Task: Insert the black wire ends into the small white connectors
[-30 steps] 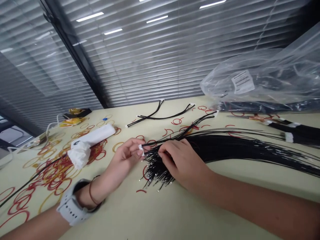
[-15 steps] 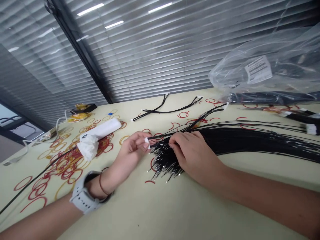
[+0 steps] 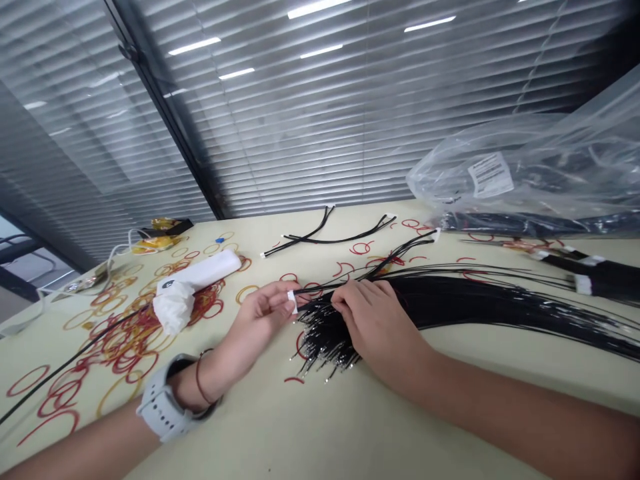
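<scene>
Between thumb and fingers, my left hand [image 3: 265,312] pinches a small white connector [image 3: 293,301] with black wires running from it to the right. My right hand [image 3: 370,317] is closed, its fingertips pinched over the wires just right of the connector; exactly what lies in that pinch is hidden. Under and beside it lies a thick bundle of black wires [image 3: 460,300], whose bare metal tips [image 3: 325,347] fan out toward the left. A finished-looking cable end with a white connector [image 3: 437,235] sticks out behind my right hand.
Two black cables [image 3: 325,238] lie farther back. Red and yellow rubber bands [image 3: 135,340] are scattered at left, around a white device with a crumpled white wrapping [image 3: 173,310]. A clear plastic bag [image 3: 450,167] and more wire bundles [image 3: 600,277] lie at right.
The view has tilted up a little, so the table things sit lower in the picture. Both hands keep nearly the same hold over the wires.
</scene>
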A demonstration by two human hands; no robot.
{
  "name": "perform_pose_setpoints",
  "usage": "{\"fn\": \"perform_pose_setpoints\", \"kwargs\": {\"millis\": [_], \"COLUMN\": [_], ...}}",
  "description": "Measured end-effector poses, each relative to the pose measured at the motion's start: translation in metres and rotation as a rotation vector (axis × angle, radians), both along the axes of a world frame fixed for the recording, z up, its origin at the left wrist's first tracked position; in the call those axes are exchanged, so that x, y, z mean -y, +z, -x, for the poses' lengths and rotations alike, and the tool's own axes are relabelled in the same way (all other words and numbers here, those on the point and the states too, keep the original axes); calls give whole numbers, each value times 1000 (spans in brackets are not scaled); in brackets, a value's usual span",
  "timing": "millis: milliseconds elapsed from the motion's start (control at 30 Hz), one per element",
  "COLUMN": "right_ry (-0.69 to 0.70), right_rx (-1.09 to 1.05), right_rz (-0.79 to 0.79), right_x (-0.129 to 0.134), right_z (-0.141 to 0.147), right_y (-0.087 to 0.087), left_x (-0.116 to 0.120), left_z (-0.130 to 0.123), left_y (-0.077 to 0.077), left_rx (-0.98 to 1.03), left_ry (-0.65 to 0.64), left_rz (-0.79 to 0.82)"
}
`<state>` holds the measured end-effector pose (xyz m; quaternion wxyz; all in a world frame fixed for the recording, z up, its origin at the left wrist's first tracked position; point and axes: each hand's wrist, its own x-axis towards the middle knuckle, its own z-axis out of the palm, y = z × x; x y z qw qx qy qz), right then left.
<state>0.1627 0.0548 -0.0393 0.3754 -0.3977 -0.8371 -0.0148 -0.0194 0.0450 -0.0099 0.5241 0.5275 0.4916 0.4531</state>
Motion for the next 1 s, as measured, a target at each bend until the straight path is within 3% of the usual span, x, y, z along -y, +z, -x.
{"fn": "perform_pose_setpoints", "kwargs": {"millis": [600, 1000], "right_ry": [-64, -83], "right_rx": [62, 106], "right_rz": [-65, 37], "right_x": [1, 0], "right_z": [0, -1], "right_y": [0, 4], "left_x": [0, 1], "left_z": [-1, 1], "left_y": [1, 1], "left_rx": [-67, -20], "left_ry": [-48, -79], "left_rz": [15, -13]}}
